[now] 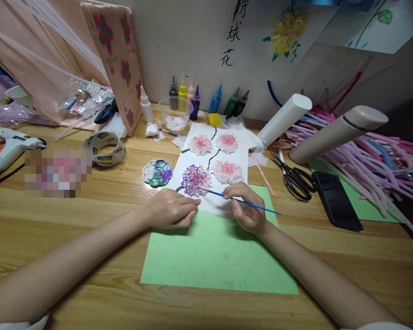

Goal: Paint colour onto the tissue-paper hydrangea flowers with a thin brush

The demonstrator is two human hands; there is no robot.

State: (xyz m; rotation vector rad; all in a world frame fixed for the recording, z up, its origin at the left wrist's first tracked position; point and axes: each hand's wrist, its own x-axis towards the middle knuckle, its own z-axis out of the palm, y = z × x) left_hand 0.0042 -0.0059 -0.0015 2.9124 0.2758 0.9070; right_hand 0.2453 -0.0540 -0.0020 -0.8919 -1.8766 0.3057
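Note:
My right hand (248,208) pinches a thin blue paintbrush (246,202). The brush tip meets the lower right edge of a ruffled flower (195,179) whose petals are edged in purple. This flower and several pink-and-white ones, such as the lower right flower (228,171), are fixed on a white sheet (211,201) with black stem lines. My left hand (172,208) lies on the lower left of the sheet, fingers stretched to the right just below the purple flower. A green sheet (216,256) lies beneath. Left of the flowers sits a flower-shaped paint palette (157,173) with green and purple paint.
Behind the sheet stand paint bottles (215,100) and a clear plastic cup (175,112). Black-handled scissors (296,178), a phone (336,199), a bottle (337,134) and pipe cleaners (368,169) are at right. A tape roll (104,149) and glue gun (10,149) lie left.

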